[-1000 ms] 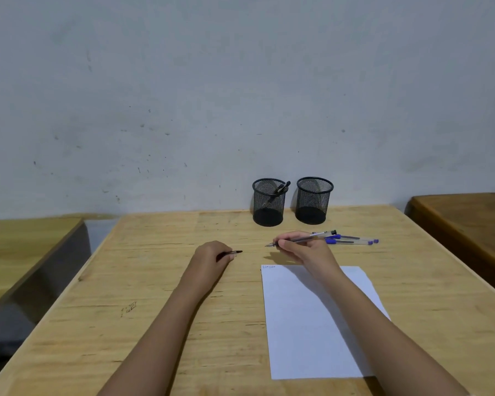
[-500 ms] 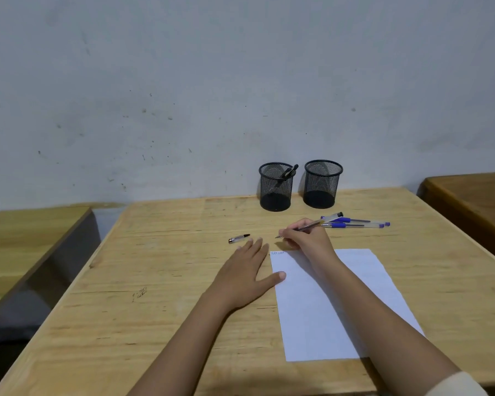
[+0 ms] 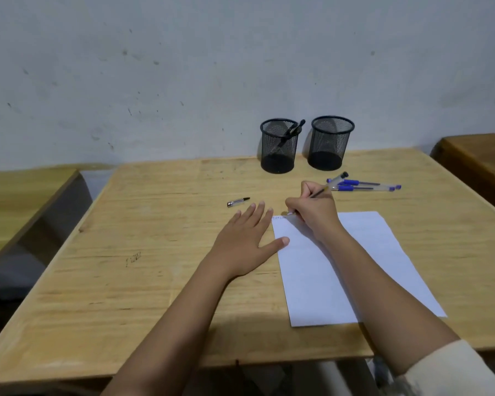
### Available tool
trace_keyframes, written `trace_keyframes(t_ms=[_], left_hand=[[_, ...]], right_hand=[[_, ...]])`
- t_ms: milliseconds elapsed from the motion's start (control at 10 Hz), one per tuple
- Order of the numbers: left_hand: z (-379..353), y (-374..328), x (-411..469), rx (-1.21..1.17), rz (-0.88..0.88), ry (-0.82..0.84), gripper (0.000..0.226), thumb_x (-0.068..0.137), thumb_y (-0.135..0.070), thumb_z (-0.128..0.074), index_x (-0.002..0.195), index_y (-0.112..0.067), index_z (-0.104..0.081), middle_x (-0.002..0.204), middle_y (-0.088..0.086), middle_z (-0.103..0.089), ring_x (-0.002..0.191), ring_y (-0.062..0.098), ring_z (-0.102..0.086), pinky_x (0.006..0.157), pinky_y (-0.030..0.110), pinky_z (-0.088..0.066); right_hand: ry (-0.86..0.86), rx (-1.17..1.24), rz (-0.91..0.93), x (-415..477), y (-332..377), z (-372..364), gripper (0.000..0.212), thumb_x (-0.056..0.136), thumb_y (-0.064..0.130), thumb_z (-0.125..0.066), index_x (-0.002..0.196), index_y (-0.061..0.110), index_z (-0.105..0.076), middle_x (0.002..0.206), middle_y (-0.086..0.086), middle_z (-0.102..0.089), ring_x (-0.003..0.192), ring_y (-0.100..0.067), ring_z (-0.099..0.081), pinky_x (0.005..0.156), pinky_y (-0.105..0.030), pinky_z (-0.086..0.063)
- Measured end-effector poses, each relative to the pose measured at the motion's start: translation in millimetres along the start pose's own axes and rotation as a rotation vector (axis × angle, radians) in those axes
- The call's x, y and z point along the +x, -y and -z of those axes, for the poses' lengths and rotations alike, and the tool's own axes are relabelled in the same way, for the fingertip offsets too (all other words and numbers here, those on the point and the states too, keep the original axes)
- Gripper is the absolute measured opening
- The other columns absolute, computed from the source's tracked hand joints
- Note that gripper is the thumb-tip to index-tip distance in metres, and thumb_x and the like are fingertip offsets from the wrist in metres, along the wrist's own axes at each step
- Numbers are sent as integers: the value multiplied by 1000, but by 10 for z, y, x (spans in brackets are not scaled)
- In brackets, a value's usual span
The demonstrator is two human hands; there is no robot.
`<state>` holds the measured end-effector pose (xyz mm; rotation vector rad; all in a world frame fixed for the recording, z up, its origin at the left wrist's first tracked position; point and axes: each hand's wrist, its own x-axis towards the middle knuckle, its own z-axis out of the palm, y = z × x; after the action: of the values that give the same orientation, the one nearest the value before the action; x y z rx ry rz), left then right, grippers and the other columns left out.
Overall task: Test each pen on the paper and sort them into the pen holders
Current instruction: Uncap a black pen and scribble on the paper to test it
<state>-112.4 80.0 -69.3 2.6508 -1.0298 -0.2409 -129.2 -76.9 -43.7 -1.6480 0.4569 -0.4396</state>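
Since a second ago the left hand [image 3: 245, 241] has dropped the cap [image 3: 237, 202] and lies flat, released, steadying the paper [image 3: 355, 270] mid-worktop [image 3: 155, 267]. The right hand [image 3: 312, 212] grasps the pen [image 3: 330, 182], tip at the paper's far corner: testing step; recapping probably follows.

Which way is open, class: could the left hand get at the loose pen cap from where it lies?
Probably yes. The left hand lies flat and empty, and only bare table separates its fingertips from the pen cap.

Dim even light, soft shadows, wide-angle edge bending, slight softness.
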Motion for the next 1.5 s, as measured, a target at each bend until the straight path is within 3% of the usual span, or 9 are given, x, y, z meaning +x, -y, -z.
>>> trace_keyframes(t_ms=[500,700,1200,1300,1500], left_hand=[[-4,-4,-3,8,1,1,74,90,-64,-25,149,-26,-1,158,-6,10,145,8,11,119,32,5],[-1,-10,-2,6,2,1,74,90,-64,-25,149,-26,-1,158,-6,10,145,8,11,118,31,5],[-1,-8,-14,11,2,-5,74,90,-65,-24,149,-27,0,158,-6,9,145,8,11,117,30,6],[2,-12,-16,12,3,-2,74,90,-65,-24,149,-27,0,158,-6,9,145,8,11,116,30,7],[0,-5,-19,1,1,-9,74,90,-64,-24,149,-27,0,158,-6,9,145,8,11,116,29,7]], right_hand=[[30,-110,78,36,-42,-11,42,62,-10,-58,53,15,-26,56,-3,-20,43,-6,-22,38,-12,-23],[45,-102,87,41,-64,-6,41,61,-10,-57,53,15,-25,57,-4,-18,51,-13,-21,46,-20,-23],[-22,-107,51,42,-62,-9,39,66,-7,-61,55,11,-29,57,3,-27,55,-5,-28,50,-20,-29],[-7,-124,81,31,-61,-2,39,64,-8,-59,55,12,-28,56,-3,-23,54,-13,-25,52,-23,-26],[-38,-112,79,13,-51,-14,40,65,-8,-59,55,13,-27,55,-1,-21,52,-13,-23,51,-24,-24]])
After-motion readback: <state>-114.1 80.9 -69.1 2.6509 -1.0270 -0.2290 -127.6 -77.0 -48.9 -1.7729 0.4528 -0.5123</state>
